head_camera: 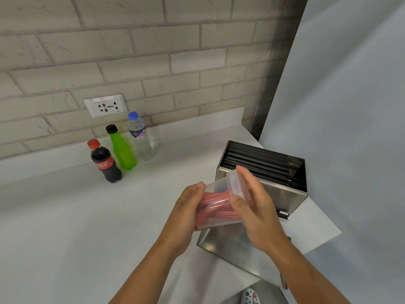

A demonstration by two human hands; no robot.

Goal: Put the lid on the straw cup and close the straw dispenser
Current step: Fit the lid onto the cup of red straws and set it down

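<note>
A clear plastic straw cup [215,207] full of red straws lies tilted on its side in the air in front of the dispenser. My left hand [186,213] grips its base end. My right hand [252,202] presses a clear lid [235,183] against the cup's mouth. Behind them stands the steel straw dispenser [282,194], open at the top and showing several black straws [260,164]. Its hinged steel lid [236,249] hangs folded down in front, over the counter's edge.
A cola bottle [105,161], a green bottle [121,148] and a water bottle [140,137] stand at the back left of the white counter [76,216]. A wall socket [106,105] sits above them. A grey panel [350,106] borders the right.
</note>
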